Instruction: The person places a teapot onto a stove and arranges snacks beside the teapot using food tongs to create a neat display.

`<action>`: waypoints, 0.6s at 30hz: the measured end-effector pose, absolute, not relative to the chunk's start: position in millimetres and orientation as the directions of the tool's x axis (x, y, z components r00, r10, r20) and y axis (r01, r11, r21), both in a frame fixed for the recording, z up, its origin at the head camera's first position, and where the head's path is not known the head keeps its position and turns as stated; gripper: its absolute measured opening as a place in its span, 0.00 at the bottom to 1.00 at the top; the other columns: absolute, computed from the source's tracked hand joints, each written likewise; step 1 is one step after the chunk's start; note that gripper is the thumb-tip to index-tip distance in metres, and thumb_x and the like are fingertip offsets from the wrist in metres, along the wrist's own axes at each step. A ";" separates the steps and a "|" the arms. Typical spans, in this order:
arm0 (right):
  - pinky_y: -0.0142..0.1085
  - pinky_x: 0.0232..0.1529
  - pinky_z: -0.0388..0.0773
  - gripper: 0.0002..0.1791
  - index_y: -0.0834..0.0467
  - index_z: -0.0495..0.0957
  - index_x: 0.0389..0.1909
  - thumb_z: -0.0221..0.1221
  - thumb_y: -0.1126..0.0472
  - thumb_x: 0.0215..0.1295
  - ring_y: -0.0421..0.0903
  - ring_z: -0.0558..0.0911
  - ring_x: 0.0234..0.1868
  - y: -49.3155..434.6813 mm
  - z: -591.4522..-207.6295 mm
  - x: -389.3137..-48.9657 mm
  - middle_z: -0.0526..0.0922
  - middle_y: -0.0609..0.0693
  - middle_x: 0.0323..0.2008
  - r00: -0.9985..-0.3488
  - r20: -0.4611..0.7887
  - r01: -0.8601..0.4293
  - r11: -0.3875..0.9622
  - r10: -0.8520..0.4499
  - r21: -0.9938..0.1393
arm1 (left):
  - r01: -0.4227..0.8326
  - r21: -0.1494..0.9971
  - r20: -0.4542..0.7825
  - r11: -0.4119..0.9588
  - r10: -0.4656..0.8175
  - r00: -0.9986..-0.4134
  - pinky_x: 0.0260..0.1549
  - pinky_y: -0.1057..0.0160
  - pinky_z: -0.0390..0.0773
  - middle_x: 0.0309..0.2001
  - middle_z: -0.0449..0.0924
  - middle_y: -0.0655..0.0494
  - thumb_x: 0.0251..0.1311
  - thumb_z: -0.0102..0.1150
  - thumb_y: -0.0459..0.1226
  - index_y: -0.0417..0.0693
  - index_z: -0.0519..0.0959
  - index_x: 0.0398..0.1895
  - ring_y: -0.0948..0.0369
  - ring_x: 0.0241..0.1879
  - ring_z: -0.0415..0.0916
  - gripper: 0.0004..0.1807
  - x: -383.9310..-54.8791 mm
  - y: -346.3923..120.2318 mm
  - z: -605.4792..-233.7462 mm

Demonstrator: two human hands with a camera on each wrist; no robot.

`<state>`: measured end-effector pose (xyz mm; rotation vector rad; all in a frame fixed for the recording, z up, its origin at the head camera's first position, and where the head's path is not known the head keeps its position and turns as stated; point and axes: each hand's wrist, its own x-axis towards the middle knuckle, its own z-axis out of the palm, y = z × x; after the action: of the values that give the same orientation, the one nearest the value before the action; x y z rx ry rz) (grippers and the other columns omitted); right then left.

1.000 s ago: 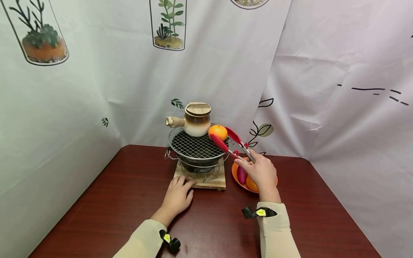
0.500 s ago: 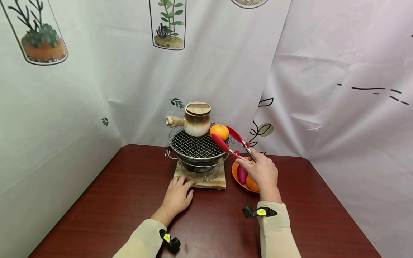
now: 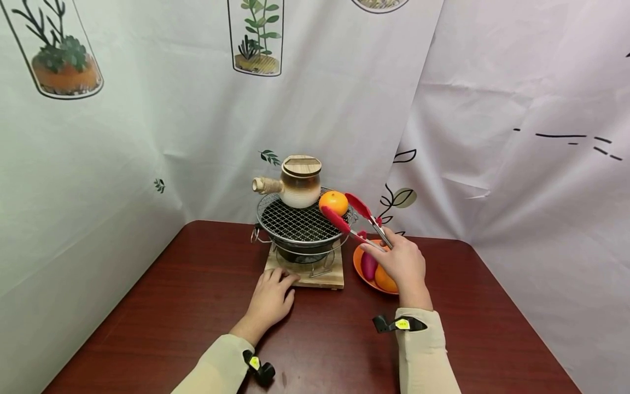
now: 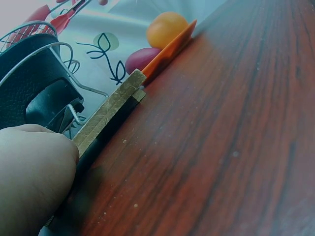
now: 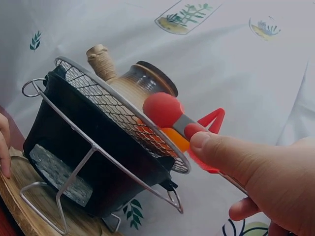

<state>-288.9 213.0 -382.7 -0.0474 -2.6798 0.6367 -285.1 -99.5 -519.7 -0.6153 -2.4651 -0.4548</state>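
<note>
My right hand (image 3: 403, 261) grips a pair of tongs (image 3: 336, 220) with red tips and metal arms. The tips stand spread on either side of an orange (image 3: 333, 202) at the right of the round wire grill net (image 3: 295, 224). A gap shows between the far tip and the fruit, while the near tip overlaps its lower left. In the right wrist view the red tips and net hide most of the orange. My left hand (image 3: 269, 298) rests with relaxed fingers on the front left of the wooden board (image 3: 327, 280) under the black stove (image 5: 93, 142).
A clay pot (image 3: 301, 191) with a wooden lid and wrapped side handle stands at the back of the net. Right of the stove, an orange plate (image 3: 358, 269) holds a purple oblong item (image 3: 369, 265) and another orange (image 3: 385, 280), partly behind my right hand. White curtains hang behind.
The tongs' far tip has moved right, away from the orange, widening the spread. The orange shifted slightly right, then a touch back. My right hand drifted a little right; my left hand stayed put.
</note>
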 end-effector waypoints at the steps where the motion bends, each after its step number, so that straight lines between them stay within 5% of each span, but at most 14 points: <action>1: 0.54 0.40 0.79 0.54 0.47 0.70 0.72 0.57 0.18 0.50 0.59 0.80 0.45 213.4 -382.5 -288.4 0.83 0.61 0.52 -0.926 0.359 -0.057 0.894 0.119 -0.444 | 0.513 0.185 0.585 0.838 0.325 -0.743 0.54 0.43 0.69 0.48 0.75 0.48 0.57 0.66 0.36 0.54 0.84 0.51 0.44 0.50 0.70 0.17 -285.0 -99.4 -519.7; 12: 0.55 0.44 0.77 0.49 0.45 0.72 0.71 0.62 0.22 0.52 0.60 0.79 0.45 230.3 -383.3 -279.0 0.85 0.57 0.48 -0.923 0.364 -0.079 0.862 0.126 -0.500 | 0.506 0.202 0.576 0.839 0.316 -0.754 0.55 0.43 0.69 0.48 0.76 0.48 0.57 0.66 0.36 0.54 0.84 0.51 0.44 0.50 0.70 0.17 -282.2 -98.9 -520.3; 18: 0.58 0.49 0.76 0.49 0.48 0.72 0.71 0.62 0.23 0.53 0.63 0.79 0.50 253.2 -381.3 -270.0 0.83 0.60 0.55 -0.914 0.391 -0.097 0.876 0.110 -0.473 | 0.506 0.200 0.581 0.839 0.314 -0.751 0.54 0.43 0.69 0.48 0.76 0.48 0.57 0.66 0.36 0.53 0.84 0.51 0.44 0.49 0.70 0.17 -282.5 -98.6 -519.5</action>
<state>-270.0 253.2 -381.3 -0.0097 -2.6336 0.6941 -282.5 -98.6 -519.5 -0.5999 -2.4719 -0.4711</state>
